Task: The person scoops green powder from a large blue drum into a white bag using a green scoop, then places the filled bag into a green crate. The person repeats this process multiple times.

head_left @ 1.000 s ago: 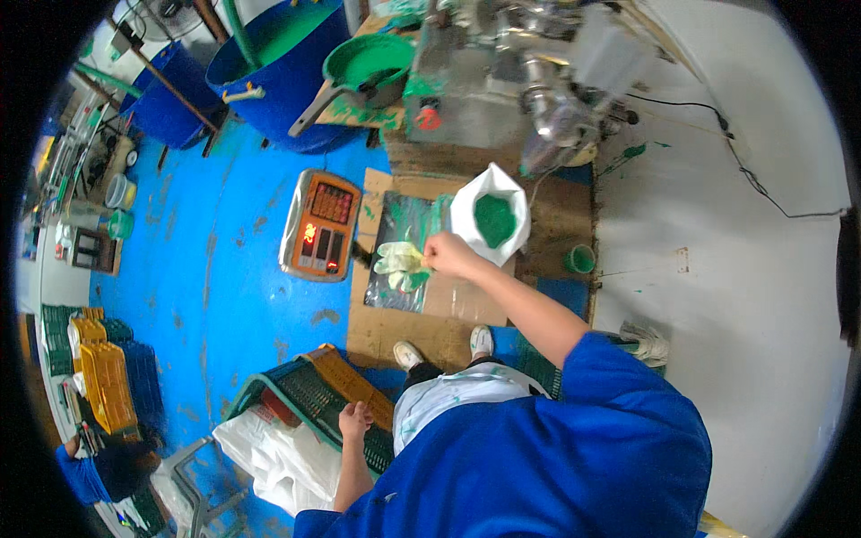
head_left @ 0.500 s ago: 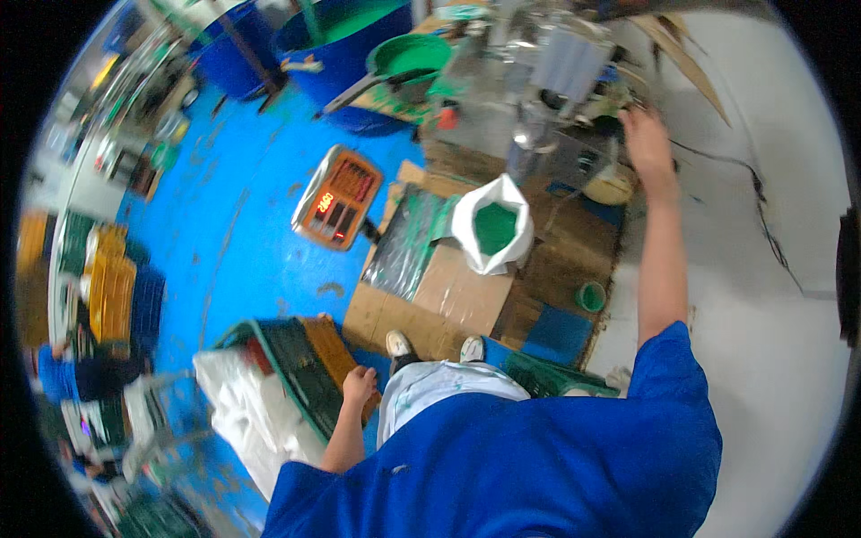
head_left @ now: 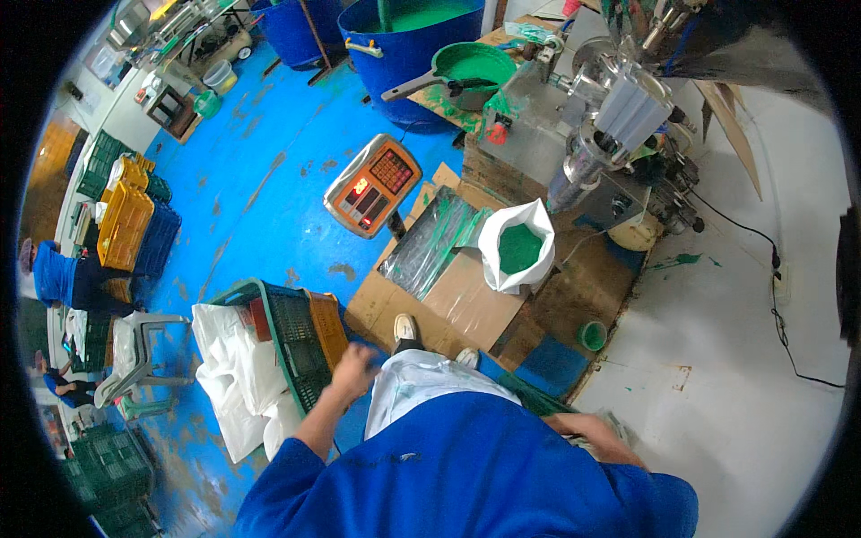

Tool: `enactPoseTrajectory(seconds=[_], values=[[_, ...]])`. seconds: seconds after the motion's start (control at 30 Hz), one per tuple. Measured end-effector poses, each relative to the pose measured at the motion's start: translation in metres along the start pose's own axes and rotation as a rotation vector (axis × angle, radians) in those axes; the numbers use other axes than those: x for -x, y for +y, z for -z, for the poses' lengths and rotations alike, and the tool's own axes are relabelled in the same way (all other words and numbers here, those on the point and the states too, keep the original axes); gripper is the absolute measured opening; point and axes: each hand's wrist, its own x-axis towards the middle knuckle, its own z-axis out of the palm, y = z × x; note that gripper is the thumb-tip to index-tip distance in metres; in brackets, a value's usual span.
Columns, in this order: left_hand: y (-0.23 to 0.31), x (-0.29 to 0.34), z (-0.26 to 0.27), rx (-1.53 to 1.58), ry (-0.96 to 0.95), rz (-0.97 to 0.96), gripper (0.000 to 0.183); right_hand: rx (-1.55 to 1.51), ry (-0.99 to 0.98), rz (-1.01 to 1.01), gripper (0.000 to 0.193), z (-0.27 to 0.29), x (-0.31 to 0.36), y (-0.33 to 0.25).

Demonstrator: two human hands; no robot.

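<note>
A pale, cloth-like bundle (head_left: 616, 423) lies right beside the right hand (head_left: 587, 430), by a green basket (head_left: 529, 392); whether that hand's grip is closed on it I cannot tell, since the hand is partly turned away. The left hand (head_left: 356, 366) hangs above the blue floor (head_left: 269, 206), just right of an orange crate (head_left: 325, 327); it is blurred, and whether its grip is open or closed cannot be told. Next to the orange crate is a dark green crate (head_left: 294, 336), with white sacks (head_left: 238, 377) along its left side.

Farther out, a white bag (head_left: 491, 247) of green material (head_left: 520, 248) stands near the right edge of the cardboard (head_left: 386, 309), close to a metal machine (head_left: 592, 148). A small green cup (head_left: 592, 336) sits near the right edge of the brown board (head_left: 574, 282). Past the cardboard's left edge is an orange scale display (head_left: 372, 186), lit red. A green-filled pan (head_left: 473, 65) rests by the counter's (head_left: 538, 121) far left corner, beside a blue tub (head_left: 395, 94).
</note>
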Motion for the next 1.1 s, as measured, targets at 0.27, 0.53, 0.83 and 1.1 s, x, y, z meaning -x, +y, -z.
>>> enactPoseTrajectory(seconds=[0.27, 0.53, 0.83, 1.1], values=[[0.138, -0.303, 0.245, 0.188, 0.767, -0.455, 0.055, -0.083, 0.392, -0.063, 0.057, 0.108, 0.019, -0.042], [0.217, -0.432, 0.358, -0.239, 0.587, -0.95, 0.034, -0.269, 0.624, 0.454, 0.043, 0.268, -0.059, -0.236], [0.191, -0.452, 0.406, 0.364, 0.71, -0.822, 0.019, -1.615, 0.836, 0.896, 0.039, 0.548, -0.189, -0.413], [0.175, -0.453, 0.405, 0.385, 0.725, -0.907, 0.017, -1.956, 1.079, 1.509, 0.025, 0.606, -0.218, -0.449]])
